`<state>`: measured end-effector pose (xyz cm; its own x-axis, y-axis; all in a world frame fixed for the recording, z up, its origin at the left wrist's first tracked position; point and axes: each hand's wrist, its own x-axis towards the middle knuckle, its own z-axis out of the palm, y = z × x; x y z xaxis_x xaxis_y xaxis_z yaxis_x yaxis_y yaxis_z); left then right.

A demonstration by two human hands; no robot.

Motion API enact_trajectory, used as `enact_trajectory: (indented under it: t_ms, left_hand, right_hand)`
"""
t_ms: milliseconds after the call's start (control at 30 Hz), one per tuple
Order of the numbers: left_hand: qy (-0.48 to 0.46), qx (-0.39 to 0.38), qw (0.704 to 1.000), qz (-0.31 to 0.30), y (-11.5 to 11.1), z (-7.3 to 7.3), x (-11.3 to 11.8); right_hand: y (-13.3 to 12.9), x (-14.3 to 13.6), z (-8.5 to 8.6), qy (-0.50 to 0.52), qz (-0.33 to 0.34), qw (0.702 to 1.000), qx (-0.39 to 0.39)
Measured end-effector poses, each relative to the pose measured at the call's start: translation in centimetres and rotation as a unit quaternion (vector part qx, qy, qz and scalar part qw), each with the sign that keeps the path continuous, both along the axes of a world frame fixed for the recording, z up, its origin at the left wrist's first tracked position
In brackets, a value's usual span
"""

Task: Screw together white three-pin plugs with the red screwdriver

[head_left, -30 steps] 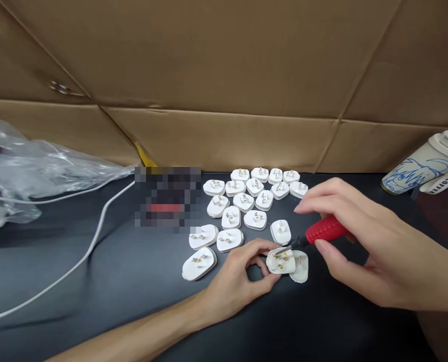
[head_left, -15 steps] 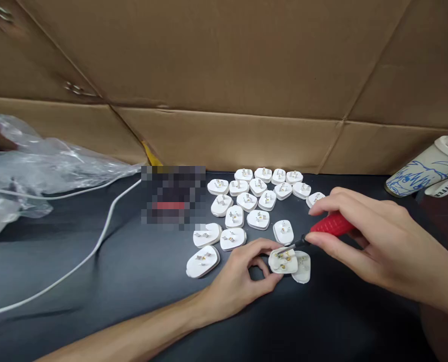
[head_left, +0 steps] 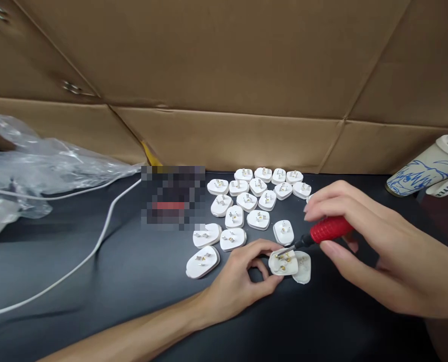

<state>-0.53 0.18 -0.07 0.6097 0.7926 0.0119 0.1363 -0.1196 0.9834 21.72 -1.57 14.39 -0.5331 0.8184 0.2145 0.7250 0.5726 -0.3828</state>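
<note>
My left hand [head_left: 246,266] pinches the edge of an opened white plug [head_left: 272,265] between thumb and forefinger, its brass terminals facing up. Its loose white cover [head_left: 302,269] lies beside it on the right, partly under its edge. My right hand [head_left: 374,251] holds the red handle of a screwdriver [head_left: 329,229] loosely between thumb and fingers. The screwdriver's tip rests at a brass terminal on the plug's upper side. One closed white plug [head_left: 283,233] lies just behind the opened one, prongs up.
Several closed white plugs [head_left: 234,217] lie prongs up on the dark table [head_left: 141,281]. Brown cardboard [head_left: 227,136] stands behind. A white cable [head_left: 105,229] and clear plastic wrap [head_left: 65,161] are at the left, a blurred-out patch [head_left: 173,198] near them, a coffee cup [head_left: 427,168] at the right.
My right hand's fingers have loosened and spread a little on the screwdriver handle, and the thumb has moved lower and right. The tip stays on the plug. My left hand has barely moved.
</note>
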Motion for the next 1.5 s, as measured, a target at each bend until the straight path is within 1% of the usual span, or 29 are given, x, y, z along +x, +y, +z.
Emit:
enact_trajectory:
  t_ms: [33, 67, 100, 200, 233, 267, 300, 400, 433, 500, 567, 600, 633, 667, 767, 800, 833, 933, 967, 1000, 1033, 1100, 1133, 1167, 1300, 1333, 1367, 1467, 1500]
  left_hand:
    - [0.0, 0.001, 1.0, 0.0, -0.01, -0.02, -0.01]
    - [-0.002, 0.001, 1.0, 0.0, -0.03, -0.02, -0.02]
    - [-0.004, 0.0, 1.0, 0.0, -0.04, -0.01, -0.02]
    - [-0.005, -0.003, 1.0, -0.003, -0.09, 0.04, 0.0]
    - [-0.004, -0.005, 1.0, -0.003, -0.1, 0.06, 0.01]
    - [-0.003, -0.006, 1.0, -0.005, -0.1, 0.07, 0.01]
    - [-0.001, -0.006, 1.0, -0.006, -0.09, 0.07, 0.02]
    - [-0.004, 0.001, 1.0, -0.006, -0.06, 0.02, 0.02]
    - [-0.006, 0.003, 1.0, -0.004, -0.05, 0.0, 0.01]
    - [-0.01, 0.007, 1.0, -0.001, -0.03, 0.0, -0.03]
    - [-0.006, 0.01, 1.0, -0.001, -0.03, 0.03, -0.07]
    - [-0.002, 0.012, 1.0, -0.003, -0.02, 0.06, -0.08]
    - [0.003, 0.014, 1.0, -0.004, -0.02, 0.09, -0.09]
    - [0.009, 0.016, 1.0, -0.005, -0.02, 0.12, -0.08]
    - [0.011, 0.02, 1.0, -0.003, -0.06, 0.17, -0.07]
    - [0.01, 0.022, 1.0, -0.002, -0.09, 0.17, -0.07]
    - [0.009, 0.022, 1.0, -0.002, -0.13, 0.16, -0.08]
    - [0.015, 0.028, 0.999, -0.005, -0.23, 0.08, -0.16]
    - [0.017, 0.032, 0.999, -0.007, -0.24, 0.06, -0.2]
    - [0.018, 0.036, 0.999, -0.007, -0.24, 0.05, -0.22]
    - [0.018, 0.038, 0.999, -0.006, -0.23, 0.05, -0.24]
    - [0.018, 0.036, 0.999, -0.003, -0.19, 0.1, -0.24]
    - [0.018, 0.033, 0.999, -0.002, -0.17, 0.14, -0.23]
    - [0.017, 0.031, 0.999, -0.001, -0.15, 0.19, -0.2]
    - [0.019, 0.022, 1.0, 0.002, -0.07, 0.34, -0.03]
    - [0.018, 0.018, 1.0, 0.004, -0.05, 0.34, 0.0]
    - [0.015, 0.014, 1.0, 0.007, -0.04, 0.32, 0.03]
    - [0.004, 0.01, 1.0, 0.014, -0.02, 0.22, 0.05]
    - [0.004, 0.01, 1.0, 0.011, -0.03, 0.19, 0.04]
  right_hand:
    - [0.05, 0.03, 0.04, 0.015, 0.029, 0.999, -0.022]
    - [0.12, 0.06, 0.03, 0.024, 0.043, 0.998, -0.034]
    - [0.2, 0.08, -0.04, 0.028, 0.035, 0.999, -0.031]
    - [0.4, 0.02, -0.36, 0.013, -0.053, 0.998, 0.027]
    - [0.43, 0.0, -0.4, 0.009, -0.072, 0.997, 0.041]
    - [0.43, -0.01, -0.38, 0.008, -0.071, 0.997, 0.042]
    - [0.41, -0.01, -0.31, 0.011, -0.052, 0.998, 0.033]
    - [0.29, -0.03, -0.13, 0.024, 0.04, 0.999, -0.018]
    - [0.27, -0.1, -0.16, 0.023, 0.049, 0.998, -0.019]
    - [0.29, -0.32, -0.37, 0.014, 0.016, 1.0, 0.016]
    - [0.35, -0.53, -0.57, 0.012, -0.048, 0.997, 0.061]
    - [0.37, -0.58, -0.59, 0.014, -0.071, 0.995, 0.071]
    - [0.36, -0.57, -0.54, 0.019, -0.076, 0.995, 0.067]
    - [0.31, -0.52, -0.43, 0.023, -0.06, 0.997, 0.051]
    - [0.06, -0.34, -0.12, 0.03, 0.043, 0.999, -0.009]
    - [-0.02, -0.36, -0.12, 0.026, 0.053, 0.998, -0.008]
    - [-0.07, -0.43, -0.18, 0.019, 0.041, 0.999, 0.007]
    - [-0.09, -0.71, -0.44, 0.007, -0.084, 0.994, 0.069]
    - [-0.07, -0.72, -0.45, 0.01, -0.109, 0.992, 0.067]
    - [-0.03, -0.66, -0.4, 0.015, -0.108, 0.993, 0.051]
    - [0.0, -0.56, -0.31, 0.02, -0.087, 0.996, 0.027]
    - [0.09, -0.34, -0.17, 0.029, -0.014, 0.999, -0.019]
    - [0.14, -0.28, -0.17, 0.033, 0.01, 0.999, -0.026]
    - [0.19, -0.29, -0.23, 0.035, 0.012, 0.999, -0.019]
    - [0.23, -0.58, -0.49, 0.02, -0.092, 0.994, 0.049]
    - [0.17, -0.58, -0.41, 0.016, -0.091, 0.995, 0.046]
    - [0.08, -0.55, -0.27, 0.014, -0.068, 0.997, 0.031]
    - [-0.19, -0.49, 0.09, 0.011, 0.035, 0.999, -0.031]
    - [-0.23, -0.57, 0.05, 0.006, 0.04, 0.999, -0.031]
